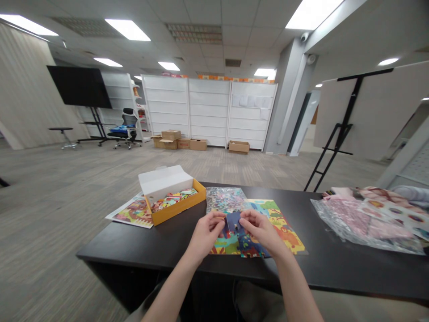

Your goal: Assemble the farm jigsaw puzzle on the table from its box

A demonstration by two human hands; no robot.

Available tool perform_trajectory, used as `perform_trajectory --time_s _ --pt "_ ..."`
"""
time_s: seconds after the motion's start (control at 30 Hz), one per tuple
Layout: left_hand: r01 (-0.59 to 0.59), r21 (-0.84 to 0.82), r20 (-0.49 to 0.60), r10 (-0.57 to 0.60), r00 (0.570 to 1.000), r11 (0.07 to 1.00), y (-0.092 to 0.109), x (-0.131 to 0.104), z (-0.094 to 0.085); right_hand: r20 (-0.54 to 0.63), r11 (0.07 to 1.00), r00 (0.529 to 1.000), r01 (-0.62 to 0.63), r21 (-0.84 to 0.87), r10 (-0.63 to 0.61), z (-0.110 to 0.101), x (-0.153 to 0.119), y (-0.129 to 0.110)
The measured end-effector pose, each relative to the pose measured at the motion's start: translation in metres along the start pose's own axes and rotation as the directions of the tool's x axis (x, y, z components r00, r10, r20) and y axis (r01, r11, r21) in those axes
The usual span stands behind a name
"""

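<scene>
Dark-blue card is sitting between our fingertips: we are pinching one small piece (233, 220) by its opposite sides, the left hand (208, 229) closing thumb and fingers at one edge, the right hand (264, 227) closing at the other. Our fingers are covering parts of both edges, so we cannot tell how deep each grip is reaching. We are handling the piece just above the dark-blue jigsaw section (251, 250), whose knobbed edge is showing nearer us, below the right fingers. As we are judging it, we are at the stage of turning or lining up this piece; moving it well from here is calling for a light, level pinch, matching of its outline, and fingertips clear of its knobs.

Under and beyond our right fingers, a bright picture sheet (291, 235) is lying flat with animals and trees. Just past the fingertips, a crumpled clear bag (223, 197) is resting. Farther out, left of the left fingers, a yellow box (181, 210) is standing open with loose pieces (174, 197) inside, and a printed sheet (129, 214) is lying beside it. Well right of the right fingers, a plastic bag of pink material (365, 219) is spreading over the black table (330, 264).
</scene>
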State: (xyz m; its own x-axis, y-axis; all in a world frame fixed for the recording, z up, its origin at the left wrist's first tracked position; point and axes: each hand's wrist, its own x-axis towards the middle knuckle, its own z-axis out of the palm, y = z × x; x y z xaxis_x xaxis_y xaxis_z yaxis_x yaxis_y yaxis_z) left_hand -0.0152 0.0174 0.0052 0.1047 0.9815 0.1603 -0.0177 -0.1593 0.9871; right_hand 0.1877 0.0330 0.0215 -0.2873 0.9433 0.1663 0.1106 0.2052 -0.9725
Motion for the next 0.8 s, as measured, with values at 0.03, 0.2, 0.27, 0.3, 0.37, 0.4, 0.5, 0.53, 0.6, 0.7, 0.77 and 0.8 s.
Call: perform_trajectory --time_s 0.03,0.2,0.27,0.3,0.37,0.4,0.5,0.53,0.6,0.7,0.77,0.8 --pt "-0.001 -0.034 -0.006 0.001 1.000 0.999 0.001 0.000 0.001 0.004 1.000 1.000 0.007 -0.023 -0.007 0.001 0.001 0.002" --pt "-0.007 -0.101 -0.012 0.005 1.000 0.995 0.001 0.000 0.003 -0.012 0.989 0.999 0.047 -0.143 -0.049 0.005 0.004 0.009" --pt "-0.024 -0.076 -0.012 0.023 1.000 0.997 -0.001 0.000 0.003 -0.017 0.979 0.998 0.059 -0.195 -0.063 0.005 0.004 0.010" --pt "-0.032 -0.066 -0.015 0.031 0.999 0.997 -0.002 0.001 0.003 -0.020 0.977 0.997 0.063 -0.203 -0.068 0.005 0.004 0.010" --pt "-0.042 -0.062 -0.030 0.040 0.999 0.997 -0.003 0.002 0.003 -0.020 0.985 0.997 0.069 -0.156 -0.073 0.006 0.003 0.009" --pt "-0.049 -0.059 -0.047 0.046 0.998 0.997 -0.003 0.002 0.003 -0.019 0.991 0.997 0.074 -0.112 -0.076 0.006 0.003 0.008" --pt "-0.093 -0.007 -0.135 0.091 0.987 0.996 -0.004 0.002 0.003 0.013 0.995 0.995 0.097 -0.017 -0.096 0.010 0.001 0.003" --pt "-0.108 0.019 -0.159 0.109 0.981 0.994 -0.003 0.001 0.003 0.041 0.994 0.994 0.104 -0.018 -0.104 0.011 0.000 0.001" --pt "-0.126 0.084 -0.176 0.139 0.975 0.989 -0.001 -0.001 0.004 0.098 0.993 0.989 0.114 -0.045 -0.109 0.014 -0.001 -0.002" --pt "-0.207 0.326 -0.172 0.274 0.946 0.922 0.003 -0.006 0.002 0.094 0.990 0.992 0.098 -0.097 -0.088 0.013 -0.001 -0.003" --pt "-0.279 0.590 -0.122 0.425 0.897 0.758 0.005 -0.010 0.000 0.010 0.990 0.997 0.077 -0.122 -0.076 0.008 0.000 -0.002" --pt "-0.289 0.703 -0.076 0.472 0.878 0.650 0.004 -0.011 -0.001 -0.039 0.990 0.997 0.063 -0.130 -0.068 0.005 0.001 0.000"
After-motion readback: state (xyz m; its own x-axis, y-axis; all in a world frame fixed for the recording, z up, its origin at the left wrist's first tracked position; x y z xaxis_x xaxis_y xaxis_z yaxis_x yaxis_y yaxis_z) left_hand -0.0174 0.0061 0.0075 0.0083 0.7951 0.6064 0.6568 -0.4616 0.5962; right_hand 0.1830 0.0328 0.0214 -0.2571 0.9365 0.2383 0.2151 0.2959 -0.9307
